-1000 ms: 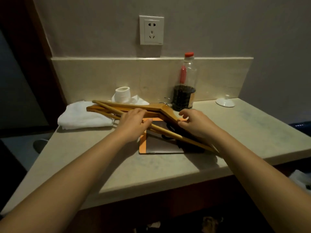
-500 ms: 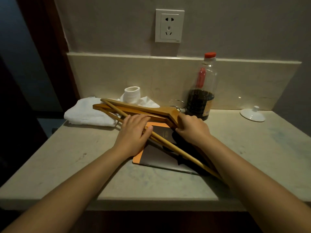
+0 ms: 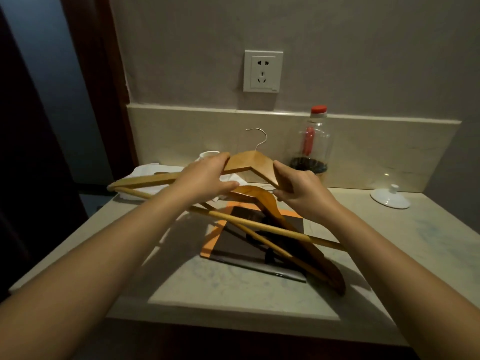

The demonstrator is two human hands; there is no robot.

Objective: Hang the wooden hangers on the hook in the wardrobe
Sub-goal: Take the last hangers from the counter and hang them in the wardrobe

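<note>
- Since the earlier frame, top hanger (image 3: 249, 162) is lifted off the pile, metal hook up.
- Left hand (image 3: 207, 179) and right hand (image 3: 298, 189): fingers curled around its shoulders.
- Step: pickup; wardrobe hook not in view, so next is carrying.
- Count: looks like two hangers; second hanger (image 3: 262, 201) lies on counter (image 3: 233, 289).

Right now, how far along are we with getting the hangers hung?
Nothing is hung yet; no wardrobe or hook is in view. In hand: the left hand and right hand grip the top wooden hanger with the metal hook, raised above the pale stone counter. Left: the second wooden hanger lies across the orange-edged folder; every hanger needs carrying and hanging.
</note>
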